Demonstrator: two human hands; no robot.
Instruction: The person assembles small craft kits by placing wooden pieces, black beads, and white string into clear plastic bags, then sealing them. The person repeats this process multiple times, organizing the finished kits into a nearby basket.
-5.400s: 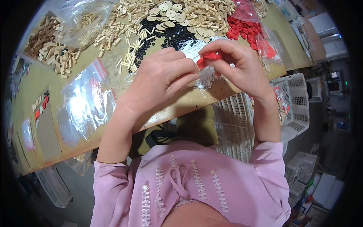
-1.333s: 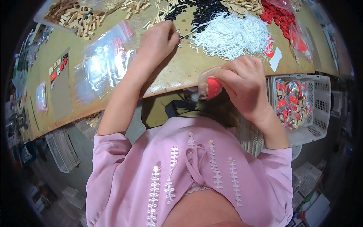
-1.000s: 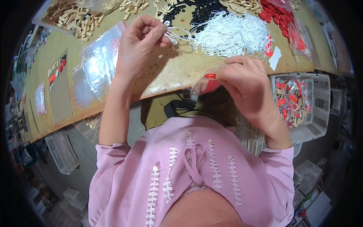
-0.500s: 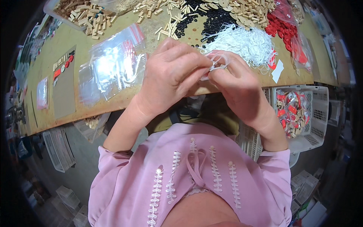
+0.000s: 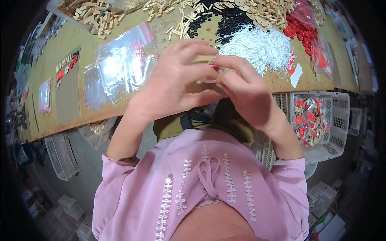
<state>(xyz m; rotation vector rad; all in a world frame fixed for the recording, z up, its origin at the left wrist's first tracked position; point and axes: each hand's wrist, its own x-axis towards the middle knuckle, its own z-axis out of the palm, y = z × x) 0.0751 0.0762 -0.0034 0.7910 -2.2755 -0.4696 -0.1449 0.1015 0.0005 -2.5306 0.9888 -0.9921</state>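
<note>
In front of my chest, just over the table's near edge, both hands meet at a small clear plastic bag (image 5: 208, 80) with red and pale wooden bits showing at it. My left hand (image 5: 173, 80) curves round the bag from the left, thumb below and fingers above. From the right, my right hand (image 5: 247, 86) pinches the bag's edge between thumb and fingers. Much of the bag and its contents is hidden by the fingers. Right behind my hands lies a heap of white strings (image 5: 257, 48). Flat clear zip bags (image 5: 120, 64) with red edges are piled left of my left hand.
Wooden sticks (image 5: 181, 28), wooden blocks (image 5: 106, 22), black rings (image 5: 233, 22), wooden discs (image 5: 261, 20) and red discs (image 5: 301, 34) lie across the back. A board with sample parts (image 5: 68, 92) is at left. A white basket (image 5: 337, 132) of filled bags stands at right.
The loop of white string between my fingers no longer shows. My left hand has opened wider and shifted slightly left, and red and wooden bits now show between my hands.
</note>
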